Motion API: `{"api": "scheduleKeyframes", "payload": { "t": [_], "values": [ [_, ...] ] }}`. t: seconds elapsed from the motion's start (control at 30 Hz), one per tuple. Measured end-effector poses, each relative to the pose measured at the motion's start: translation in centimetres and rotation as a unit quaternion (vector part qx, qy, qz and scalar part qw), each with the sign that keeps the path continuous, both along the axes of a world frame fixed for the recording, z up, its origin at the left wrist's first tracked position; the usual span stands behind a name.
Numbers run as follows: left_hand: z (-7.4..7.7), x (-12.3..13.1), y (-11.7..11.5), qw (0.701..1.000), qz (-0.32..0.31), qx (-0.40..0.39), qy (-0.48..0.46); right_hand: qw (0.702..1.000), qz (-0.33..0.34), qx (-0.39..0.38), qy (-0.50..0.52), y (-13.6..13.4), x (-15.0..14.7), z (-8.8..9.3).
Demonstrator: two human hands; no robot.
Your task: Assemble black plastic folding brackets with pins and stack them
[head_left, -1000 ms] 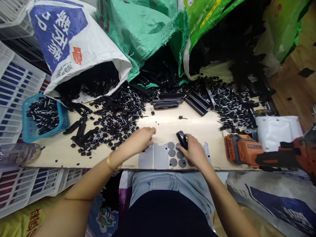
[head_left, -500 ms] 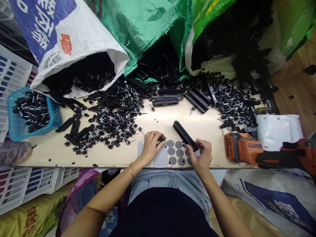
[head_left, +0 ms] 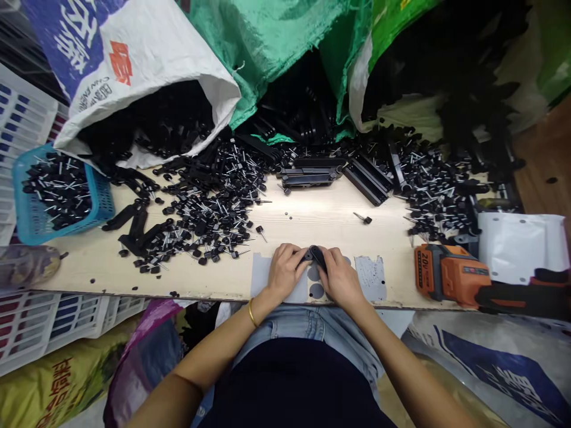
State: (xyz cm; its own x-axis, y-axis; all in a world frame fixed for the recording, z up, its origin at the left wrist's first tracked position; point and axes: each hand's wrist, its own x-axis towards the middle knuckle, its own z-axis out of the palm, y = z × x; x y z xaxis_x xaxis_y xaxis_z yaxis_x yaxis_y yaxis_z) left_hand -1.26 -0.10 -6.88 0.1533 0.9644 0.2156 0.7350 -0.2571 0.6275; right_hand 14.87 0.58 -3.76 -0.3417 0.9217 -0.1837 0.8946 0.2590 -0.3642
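Centrally, near the front edge of a smooth, pale wood-grained counter (head_left: 321,221): black bar (head_left: 318,257), round-ended, in right grip (head_left: 342,278), fingers closed around the sides. Alongside, at the bar's tip, in left grip (head_left: 284,270): small dark piece (head_left: 307,255), pinched between bent fingers, mostly hidden; contact with the bar uncertain. Underneath both: flat grey discs (head_left: 316,290), partly covered by the right grip, between a plain grey patch (head_left: 261,276) and a scuffed, ragged-edged one (head_left: 370,276). Further back: loose pin (head_left: 363,219) with black head and thin metal shank; ridged black bars (head_left: 368,178); dense heap of similar pins (head_left: 214,208), leftward. Around: blue perforated plastic basket (head_left: 102,202), full of pins; creased white sack (head_left: 165,41); frayed green woven sack (head_left: 267,53), closing off the rear. At right: orange-and-black battery tool (head_left: 450,273), beside a glossy white packet (head_left: 521,244).
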Motion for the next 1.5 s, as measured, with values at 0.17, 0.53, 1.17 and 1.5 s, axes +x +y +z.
{"api": "scheduleKeyframes", "payload": {
  "t": [0.17,0.53,1.17,1.5],
  "values": [
    [-0.5,1.3,-0.3,0.998,0.065,0.009,-0.015,0.999,-0.024,0.012,0.035,-0.6,-0.1,-0.6],
    [-0.7,0.9,0.3,0.999,0.041,-0.002,-0.025,0.992,-0.038,-0.03,0.119,0.2,0.2,-0.5],
    [-0.7,0.7,1.7,0.995,-0.056,0.025,0.074,0.991,-0.048,-0.024,0.125,0.1,0.1,-0.7],
    [-1.0,-1.2,1.4,0.993,-0.114,0.021,0.006,0.994,-0.077,-0.001,0.079,-0.3,-0.5,-0.8]
  ]
}}
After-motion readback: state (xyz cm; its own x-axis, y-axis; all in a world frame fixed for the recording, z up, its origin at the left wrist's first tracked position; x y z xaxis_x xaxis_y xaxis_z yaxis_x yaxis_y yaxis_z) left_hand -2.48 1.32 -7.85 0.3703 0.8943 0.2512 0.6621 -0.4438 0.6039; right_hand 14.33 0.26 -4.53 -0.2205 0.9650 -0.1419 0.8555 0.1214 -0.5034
